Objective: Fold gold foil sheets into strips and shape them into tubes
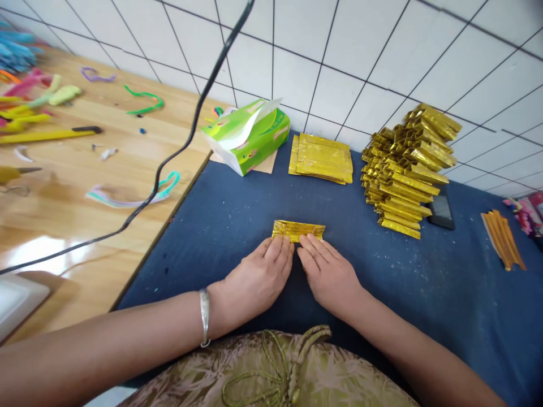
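A folded strip of shiny gold foil paper [297, 228] lies crosswise on the dark blue cloth in front of me. My left hand [265, 268] bears on its near edge at the left, fingers side by side and closed on the foil. My right hand [328, 274] does the same at the right end, its fingertips over the lower edge. Both thumbs are hidden beneath the hands. Behind the strip lies a flat stack of gold foil sheets [324, 159]. To the right rises a heap of folded gold foil pieces [401, 175].
A green tissue pack [258, 138] stands by the tiled wall. A black cable [193, 127] hangs across the left side. The wooden table [169, 135] carries coloured pipe cleaners [31, 104]. A dark phone [442, 209] is beside the heap, with orange-gold strips [504, 240] farther right.
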`<state>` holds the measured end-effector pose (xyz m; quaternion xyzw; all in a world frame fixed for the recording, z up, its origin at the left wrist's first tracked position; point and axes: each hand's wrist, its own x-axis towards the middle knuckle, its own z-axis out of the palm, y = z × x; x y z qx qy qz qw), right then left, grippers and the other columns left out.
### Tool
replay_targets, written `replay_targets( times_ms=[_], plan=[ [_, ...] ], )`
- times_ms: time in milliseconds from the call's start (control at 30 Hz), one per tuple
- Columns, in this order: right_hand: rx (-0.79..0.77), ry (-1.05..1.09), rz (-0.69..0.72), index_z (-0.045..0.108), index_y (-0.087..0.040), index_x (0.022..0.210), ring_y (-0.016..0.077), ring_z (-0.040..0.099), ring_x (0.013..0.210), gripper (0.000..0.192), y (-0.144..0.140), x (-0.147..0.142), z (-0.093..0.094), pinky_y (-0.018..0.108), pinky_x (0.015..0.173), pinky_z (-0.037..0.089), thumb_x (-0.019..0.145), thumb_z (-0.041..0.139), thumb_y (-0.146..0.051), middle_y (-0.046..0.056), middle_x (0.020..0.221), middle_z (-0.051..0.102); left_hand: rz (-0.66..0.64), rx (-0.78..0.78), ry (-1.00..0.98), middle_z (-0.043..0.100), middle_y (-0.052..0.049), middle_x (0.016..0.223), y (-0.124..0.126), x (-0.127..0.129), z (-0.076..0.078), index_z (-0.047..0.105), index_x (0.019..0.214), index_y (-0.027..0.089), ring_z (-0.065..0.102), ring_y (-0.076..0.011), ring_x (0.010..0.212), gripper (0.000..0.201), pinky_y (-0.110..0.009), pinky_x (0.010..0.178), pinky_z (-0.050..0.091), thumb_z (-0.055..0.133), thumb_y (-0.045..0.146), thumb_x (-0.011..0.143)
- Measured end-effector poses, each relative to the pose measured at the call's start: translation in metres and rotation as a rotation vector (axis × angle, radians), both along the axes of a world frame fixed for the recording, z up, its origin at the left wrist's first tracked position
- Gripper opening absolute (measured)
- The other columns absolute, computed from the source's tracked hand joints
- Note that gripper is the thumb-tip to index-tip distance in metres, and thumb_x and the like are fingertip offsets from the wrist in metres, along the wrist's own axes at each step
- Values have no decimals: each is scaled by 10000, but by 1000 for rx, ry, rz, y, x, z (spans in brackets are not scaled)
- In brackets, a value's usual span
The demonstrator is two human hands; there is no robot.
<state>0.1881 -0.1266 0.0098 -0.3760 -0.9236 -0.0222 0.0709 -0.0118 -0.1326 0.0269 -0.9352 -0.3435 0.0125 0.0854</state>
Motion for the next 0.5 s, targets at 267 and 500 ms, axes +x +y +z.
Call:
replay_targets(
  times_ms=[267,500],
  plan=[
    [-8,-28,4,534,-122,1187,240,408,1281,318,4,-2,6,399,1041,395,903,392,-154,93,1376,465,0,-38,53,476,-206,1325,3,-1,7,471,1276,31,483,-283,1193,432,-381,867,476,320,103,878],
    [-59,-46,20,527,-119,1188,264,431,1250,316,7,-8,10,412,991,430,907,391,-165,84,1363,482,-19,-85,46,477,-208,1321,6,-1,7,449,1288,24,469,-275,1193,438,-364,838,481,323,118,879]
  ],
)
